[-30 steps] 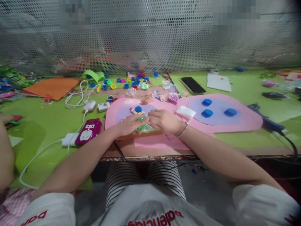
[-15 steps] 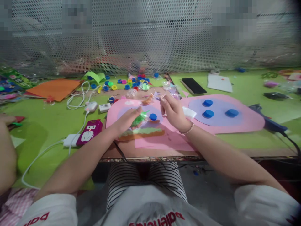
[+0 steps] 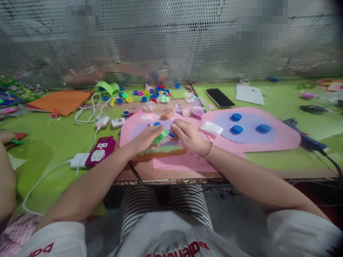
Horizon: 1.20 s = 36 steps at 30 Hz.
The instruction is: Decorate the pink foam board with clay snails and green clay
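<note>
My left hand [image 3: 150, 137] is closed around a clear plastic packet of soft green clay [image 3: 160, 138], held over the left pink card [image 3: 127, 132]. Close beside it, my right hand [image 3: 184, 134] is closed in a pinch, with a thin green end of the clay reaching its fingertips. A blue bottle cap [image 3: 172, 134] shows partly behind my right fingers, and another blue cap [image 3: 157, 124] sits behind my left hand. Wavy green and orange clay bands [image 3: 160, 153] run along the card's lower part. A small brown clay shape [image 3: 167, 113] lies near its top.
To the right, another pink card [image 3: 289, 135] bears three blue caps and a white packet [image 3: 211, 128]. A glue gun [image 3: 305, 135] lies at its end. Also present are a phone [image 3: 219, 97], a purple power socket [image 3: 101, 151] with white cables, loose caps, and another person's arm [image 3: 6, 175].
My right hand has moved left and down, from above the card's right side to the green clay packet. My left hand stays nearly in place, still holding the packet.
</note>
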Each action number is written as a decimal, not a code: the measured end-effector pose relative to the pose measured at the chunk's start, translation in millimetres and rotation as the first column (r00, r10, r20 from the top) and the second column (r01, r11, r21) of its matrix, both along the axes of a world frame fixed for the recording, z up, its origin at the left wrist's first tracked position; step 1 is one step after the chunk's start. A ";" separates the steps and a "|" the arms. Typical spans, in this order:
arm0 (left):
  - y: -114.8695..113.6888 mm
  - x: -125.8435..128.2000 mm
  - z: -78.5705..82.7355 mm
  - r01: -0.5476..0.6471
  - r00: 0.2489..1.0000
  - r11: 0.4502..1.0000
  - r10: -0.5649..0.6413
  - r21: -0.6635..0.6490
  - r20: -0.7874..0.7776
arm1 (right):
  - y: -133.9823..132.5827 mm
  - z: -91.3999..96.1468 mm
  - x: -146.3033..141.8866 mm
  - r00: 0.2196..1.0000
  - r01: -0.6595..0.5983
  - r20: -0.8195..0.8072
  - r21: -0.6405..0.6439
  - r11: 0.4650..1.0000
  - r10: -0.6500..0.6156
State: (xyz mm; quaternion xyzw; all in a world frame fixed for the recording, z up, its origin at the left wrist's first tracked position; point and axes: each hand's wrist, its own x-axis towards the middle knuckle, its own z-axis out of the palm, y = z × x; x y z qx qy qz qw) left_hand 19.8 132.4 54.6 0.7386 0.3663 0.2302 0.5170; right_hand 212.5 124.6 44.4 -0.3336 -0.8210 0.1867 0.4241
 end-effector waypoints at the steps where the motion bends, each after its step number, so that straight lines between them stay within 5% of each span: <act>1: -0.7 1.0 0.2 0.003 1.000 1.000 -0.003 0.000 -0.009 | -0.6 0.3 -0.3 1.000 -0.014 0.011 0.006 1.000 0.014; 12: -3.8 4.4 4.6 -0.015 0.996 0.999 0.018 0.030 -0.090 | -1.1 0.2 -3.0 0.995 -0.063 0.086 0.072 0.995 0.057; 15: -3.4 1.8 5.5 -0.041 0.995 0.999 0.043 0.024 -0.088 | 5.2 2.8 0.5 0.994 0.021 -0.105 -0.099 0.995 -0.032; 17: -2.6 -0.1 5.0 -0.042 0.996 0.999 0.044 0.032 -0.080 | 12.4 6.2 5.6 0.925 0.030 -0.346 -0.342 0.939 -0.156; 19: -2.4 -1.5 4.7 -0.006 0.997 0.998 0.010 0.056 -0.075 | 20.8 9.4 12.0 0.775 -0.064 -0.563 -0.521 0.851 -0.287; 22: -8.2 0.4 5.3 0.130 0.989 0.978 -0.117 0.165 -0.090 | 29.6 10.5 18.0 0.612 -0.179 -0.703 -0.570 0.802 -0.363; 24: -19.5 6.6 4.6 0.272 0.960 0.916 -0.238 0.294 -0.148 | 30.5 8.1 16.8 0.615 -0.201 -0.702 -0.579 0.790 -0.358; 28: -58.8 31.3 -8.8 0.469 0.882 0.682 -0.397 0.560 -0.254 | 24.7 0.5 7.4 0.742 -0.210 -0.597 -0.639 0.740 -0.305; 33: -95.1 60.6 -45.0 0.461 0.849 0.367 -0.448 0.808 -0.281 | 17.7 -3.7 1.3 0.848 -0.198 -0.484 -0.666 0.719 -0.215; 36: -97.7 64.7 -60.1 0.436 0.847 0.294 -0.454 0.850 -0.277 | 14.3 -3.6 0.0 0.904 -0.128 -0.387 -0.649 0.750 -0.181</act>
